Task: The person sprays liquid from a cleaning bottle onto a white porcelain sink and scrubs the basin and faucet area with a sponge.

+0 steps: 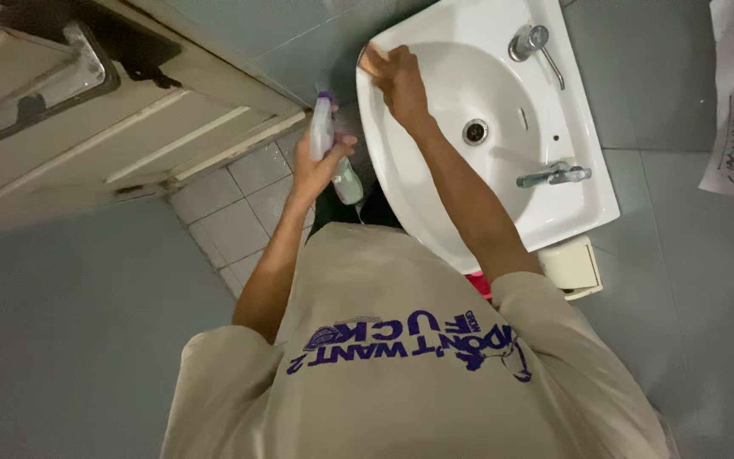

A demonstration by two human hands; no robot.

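While my right hand (401,78) stretches arm-straight over the white sink (584,183), its fingers press a small tan sponge (373,58) against the basin's far left rim. My left hand (320,161), elbow bent, is wrapped tight around a pale spray bottle (333,149) just off the sink's left edge. The basin holds only its drain (475,131).
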